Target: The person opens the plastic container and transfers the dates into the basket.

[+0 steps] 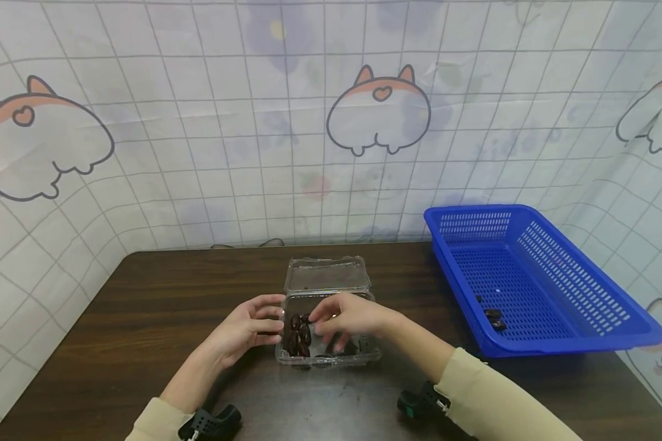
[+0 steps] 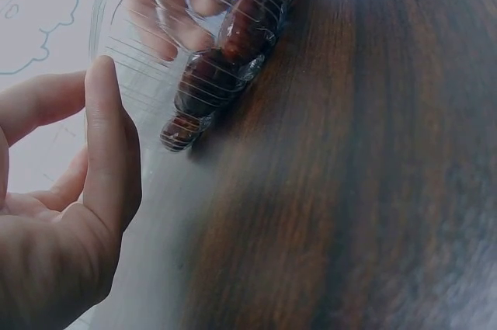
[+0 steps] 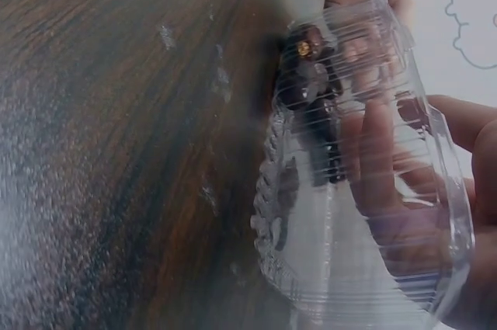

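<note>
**Gridded wall, dark table, dates in a clear box**

Behind the box, the wall is covered by a creased pale sheet printed with grid lines and cartoon animals; below it, the table shows streaky brown grain with a dull sheen. The dates lie mainly in the box's left end. At the box's left side, the left hand has its fingers extended and grasps nothing. Inside the box, the right hand has bent fingers; whether they pinch a date, I cannot tell.

The box looks light enough to skid or tip should the right hand catch its wall, since the left hand gives only loose support. A jolt might also swing the raised lid, at the box's back, forward. Slick skins could let a date slip from the fingertips.

The box is thin, ribbed plastic with a scalloped edge; the dates are oblong, glossy, red-brown to near black. Right of the box, the basket is blue slotted plastic, with dark pieces on its boxward side.
</note>
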Demonstrator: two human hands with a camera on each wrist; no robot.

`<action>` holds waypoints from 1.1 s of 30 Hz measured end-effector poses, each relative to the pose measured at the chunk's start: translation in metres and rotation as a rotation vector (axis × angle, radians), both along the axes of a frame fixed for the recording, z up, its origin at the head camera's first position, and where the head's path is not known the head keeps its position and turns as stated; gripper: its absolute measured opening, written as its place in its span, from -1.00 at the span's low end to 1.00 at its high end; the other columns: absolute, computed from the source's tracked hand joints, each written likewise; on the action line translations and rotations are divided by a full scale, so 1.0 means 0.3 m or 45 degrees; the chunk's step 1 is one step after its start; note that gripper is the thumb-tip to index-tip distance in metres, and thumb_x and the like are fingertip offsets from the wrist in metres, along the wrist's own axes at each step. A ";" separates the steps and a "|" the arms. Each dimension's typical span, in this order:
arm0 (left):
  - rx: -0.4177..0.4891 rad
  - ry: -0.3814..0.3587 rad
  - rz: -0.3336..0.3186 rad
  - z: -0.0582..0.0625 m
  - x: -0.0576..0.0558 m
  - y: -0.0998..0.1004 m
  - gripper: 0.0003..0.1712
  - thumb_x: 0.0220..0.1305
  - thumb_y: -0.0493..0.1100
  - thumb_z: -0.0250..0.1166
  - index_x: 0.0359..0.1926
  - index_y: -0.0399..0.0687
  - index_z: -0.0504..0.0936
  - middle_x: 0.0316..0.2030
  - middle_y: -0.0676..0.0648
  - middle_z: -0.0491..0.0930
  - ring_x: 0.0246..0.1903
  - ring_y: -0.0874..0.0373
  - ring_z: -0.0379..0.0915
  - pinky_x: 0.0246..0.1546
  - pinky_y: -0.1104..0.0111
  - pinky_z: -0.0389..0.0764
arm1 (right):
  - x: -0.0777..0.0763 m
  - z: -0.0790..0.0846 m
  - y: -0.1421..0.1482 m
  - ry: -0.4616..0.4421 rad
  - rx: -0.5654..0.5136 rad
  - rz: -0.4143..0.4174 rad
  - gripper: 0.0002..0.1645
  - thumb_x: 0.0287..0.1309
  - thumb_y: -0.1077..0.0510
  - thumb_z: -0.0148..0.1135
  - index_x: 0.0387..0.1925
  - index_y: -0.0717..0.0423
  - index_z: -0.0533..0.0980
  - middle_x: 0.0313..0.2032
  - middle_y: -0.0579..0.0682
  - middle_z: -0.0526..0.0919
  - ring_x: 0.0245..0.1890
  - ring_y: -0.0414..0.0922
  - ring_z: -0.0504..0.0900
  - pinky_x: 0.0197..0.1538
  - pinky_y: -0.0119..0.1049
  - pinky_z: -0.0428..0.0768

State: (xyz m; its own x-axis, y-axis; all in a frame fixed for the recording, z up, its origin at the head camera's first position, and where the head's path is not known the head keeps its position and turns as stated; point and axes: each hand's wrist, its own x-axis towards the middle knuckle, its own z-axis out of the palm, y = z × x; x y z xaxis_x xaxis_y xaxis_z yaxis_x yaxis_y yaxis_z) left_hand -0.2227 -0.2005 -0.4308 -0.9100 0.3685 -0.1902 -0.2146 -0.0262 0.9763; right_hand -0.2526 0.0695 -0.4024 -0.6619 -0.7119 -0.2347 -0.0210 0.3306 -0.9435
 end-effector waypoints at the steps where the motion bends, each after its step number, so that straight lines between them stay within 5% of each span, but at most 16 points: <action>1: 0.001 -0.001 0.000 -0.001 0.000 0.000 -0.29 0.40 -0.37 0.29 0.48 -0.32 0.22 0.05 -0.20 0.44 -0.19 0.11 0.58 -0.12 0.27 0.73 | 0.000 0.000 -0.004 -0.001 0.004 0.001 -0.61 0.38 0.29 0.26 0.15 0.43 0.52 -0.14 0.14 0.66 -0.26 0.04 0.72 -0.36 -0.17 0.76; 14: -0.004 -0.001 0.003 -0.001 0.001 -0.003 -0.28 0.40 -0.37 0.29 0.48 -0.32 0.22 0.03 -0.17 0.45 -0.19 0.11 0.58 -0.12 0.27 0.73 | -0.001 -0.021 -0.030 0.049 0.063 -0.016 -0.63 0.37 0.25 0.29 0.13 0.36 0.55 -0.19 0.16 0.74 -0.25 0.08 0.75 -0.51 -0.29 0.68; 33: 0.010 -0.004 -0.005 -0.003 0.000 -0.001 -0.29 0.40 -0.37 0.29 0.48 -0.32 0.22 0.02 -0.16 0.45 -0.20 0.11 0.58 -0.11 0.27 0.73 | 0.001 -0.045 -0.054 0.114 0.060 0.001 -0.63 0.33 0.28 0.31 0.10 0.39 0.55 -0.28 0.03 0.68 -0.32 -0.05 0.66 -0.36 -0.25 0.69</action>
